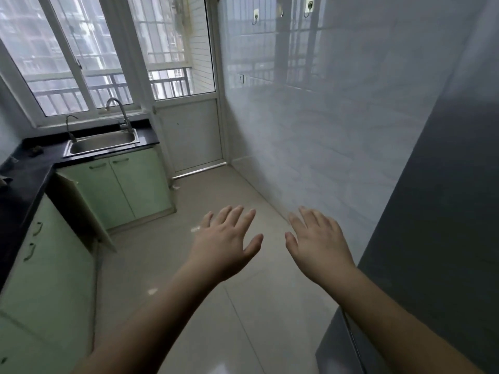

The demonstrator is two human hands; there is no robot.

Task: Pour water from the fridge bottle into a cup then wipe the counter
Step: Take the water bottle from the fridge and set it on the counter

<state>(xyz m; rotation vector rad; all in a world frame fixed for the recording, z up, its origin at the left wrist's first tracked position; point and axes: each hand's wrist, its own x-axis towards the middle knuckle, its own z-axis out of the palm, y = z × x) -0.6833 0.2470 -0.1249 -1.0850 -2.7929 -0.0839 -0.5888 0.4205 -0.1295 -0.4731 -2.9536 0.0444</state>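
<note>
My left hand (226,242) and my right hand (318,242) are stretched out in front of me over the tiled floor, palms down, fingers spread, holding nothing. The dark grey fridge (437,225) stands at the right edge, its door closed, just right of my right hand. The black counter (24,184) runs along the left wall and turns under the window. No bottle and no cup show in the frame. A small dark object (35,151) lies on the counter near the sink; I cannot tell what it is.
A steel sink (104,143) with a tall faucet (118,112) sits under the window. Green cabinets (129,184) line the counter; one cabinet door (81,211) stands open into the aisle. A white balcony door (191,130) closes the far end. Tiled wall on the right.
</note>
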